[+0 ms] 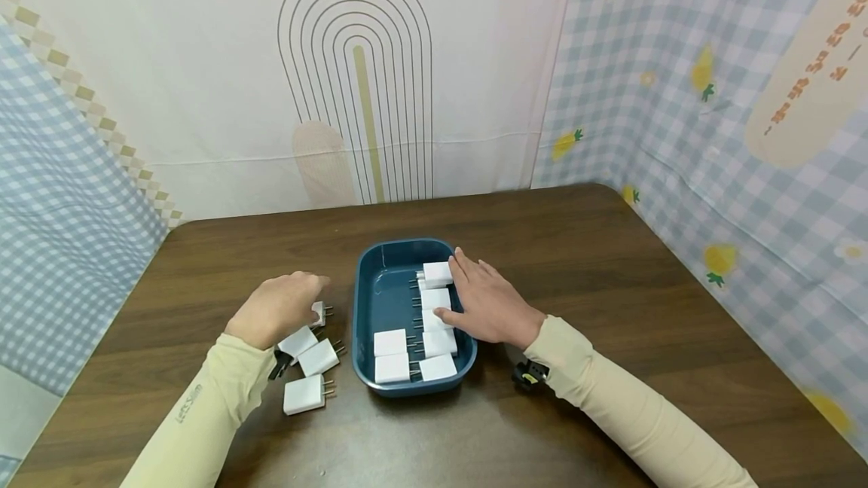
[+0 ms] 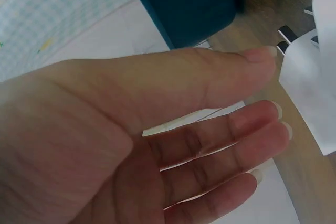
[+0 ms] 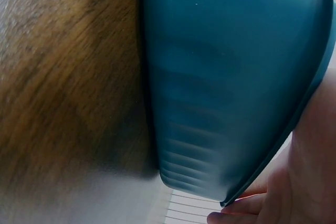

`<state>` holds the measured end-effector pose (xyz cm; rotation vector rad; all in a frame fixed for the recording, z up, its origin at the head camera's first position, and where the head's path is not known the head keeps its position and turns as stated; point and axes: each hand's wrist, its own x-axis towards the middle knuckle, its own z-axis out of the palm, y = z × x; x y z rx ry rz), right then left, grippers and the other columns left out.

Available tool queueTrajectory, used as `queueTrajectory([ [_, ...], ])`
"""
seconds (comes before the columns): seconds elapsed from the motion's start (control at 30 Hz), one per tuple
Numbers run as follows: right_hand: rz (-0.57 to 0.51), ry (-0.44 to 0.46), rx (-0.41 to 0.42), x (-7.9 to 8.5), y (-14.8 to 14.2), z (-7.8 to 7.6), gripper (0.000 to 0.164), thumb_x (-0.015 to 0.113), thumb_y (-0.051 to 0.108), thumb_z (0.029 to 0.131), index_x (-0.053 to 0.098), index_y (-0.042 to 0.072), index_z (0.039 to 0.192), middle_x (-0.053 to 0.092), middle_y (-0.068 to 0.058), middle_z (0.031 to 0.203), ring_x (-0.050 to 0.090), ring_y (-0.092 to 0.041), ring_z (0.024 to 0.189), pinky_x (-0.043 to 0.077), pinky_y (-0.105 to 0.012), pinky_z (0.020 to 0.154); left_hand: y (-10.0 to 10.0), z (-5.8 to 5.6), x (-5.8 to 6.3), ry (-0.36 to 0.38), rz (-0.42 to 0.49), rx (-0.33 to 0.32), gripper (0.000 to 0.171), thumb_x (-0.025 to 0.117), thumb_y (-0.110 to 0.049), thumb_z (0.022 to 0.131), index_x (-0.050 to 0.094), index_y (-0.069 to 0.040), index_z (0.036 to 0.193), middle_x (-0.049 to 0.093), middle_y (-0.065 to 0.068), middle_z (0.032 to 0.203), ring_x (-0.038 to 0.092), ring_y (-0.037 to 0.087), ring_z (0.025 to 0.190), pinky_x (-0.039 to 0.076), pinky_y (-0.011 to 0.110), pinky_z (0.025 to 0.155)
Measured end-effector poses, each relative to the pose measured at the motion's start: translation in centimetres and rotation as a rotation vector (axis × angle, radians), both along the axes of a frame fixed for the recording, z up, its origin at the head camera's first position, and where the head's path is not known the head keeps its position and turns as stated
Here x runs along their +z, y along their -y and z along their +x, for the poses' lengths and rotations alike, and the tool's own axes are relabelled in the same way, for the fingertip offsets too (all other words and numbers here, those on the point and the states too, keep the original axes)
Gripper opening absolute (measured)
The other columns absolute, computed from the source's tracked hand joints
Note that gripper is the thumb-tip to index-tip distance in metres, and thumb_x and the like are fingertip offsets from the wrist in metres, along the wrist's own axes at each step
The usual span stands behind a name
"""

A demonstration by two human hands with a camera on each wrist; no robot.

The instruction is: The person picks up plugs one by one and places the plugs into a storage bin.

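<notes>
A dark blue tray [image 1: 364,300] holds several white plug adapters [image 1: 391,368], prongs sideways, in a column along its right side and a pair at the front left. Over the tray's right rim lies my right hand [image 1: 493,306], fingers extended beside the rearmost adapter [image 1: 437,272], thumb over one lower in the column. My left hand [image 1: 281,309] hovers left of the tray above loose adapters, one white adapter [image 1: 318,313] partly hidden by it. In the left wrist view its fingers are loosely extended with nothing between them, and a white adapter [image 2: 304,77] lies past the thumb tip.
Other loose adapters [image 1: 319,358] lie between the left wrist and the tray, with one adapter [image 1: 304,395] nearer the front. Everything stands on a brown wooden table [image 1: 570,247]. Patterned cloths [image 1: 488,74] hang behind and at both sides.
</notes>
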<state>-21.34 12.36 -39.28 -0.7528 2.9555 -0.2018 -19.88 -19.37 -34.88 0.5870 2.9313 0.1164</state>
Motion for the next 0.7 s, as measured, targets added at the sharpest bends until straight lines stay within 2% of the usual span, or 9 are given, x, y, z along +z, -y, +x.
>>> queueTrajectory([
  [0.17,-0.006,0.006,-0.003,0.1,0.0,0.1,0.092,0.052,0.059,0.100,0.018,-0.002,0.160,0.013,-0.020,0.169,0.020,-0.032,0.158,0.020,-0.051,0.129,0.0,-0.2,-0.3,0.018,0.001,0.015,0.028,0.078,-0.002,0.081,0.072,-0.006,0.108,0.075,0.012,0.104,0.071,0.026,0.094,0.060,0.044,0.079],
  [0.43,-0.003,0.003,0.001,0.1,0.0,0.1,0.092,0.052,0.059,0.100,0.019,-0.003,0.160,0.013,-0.020,0.169,0.020,-0.033,0.157,0.020,-0.051,0.128,0.1,-0.5,-0.8,0.025,-0.024,-0.003,0.025,0.079,-0.003,0.079,0.072,-0.008,0.103,0.074,0.010,0.098,0.069,0.024,0.090,0.058,0.044,0.078],
  [0.7,0.003,0.002,-0.002,0.1,0.0,0.1,0.092,0.051,0.059,0.100,0.019,-0.002,0.160,0.013,-0.020,0.169,0.020,-0.032,0.158,0.020,-0.050,0.129,0.3,-0.9,-1.2,0.018,-0.021,-0.003,0.028,0.082,-0.004,0.076,0.073,-0.009,0.102,0.074,0.008,0.099,0.068,0.022,0.089,0.057,0.043,0.079],
])
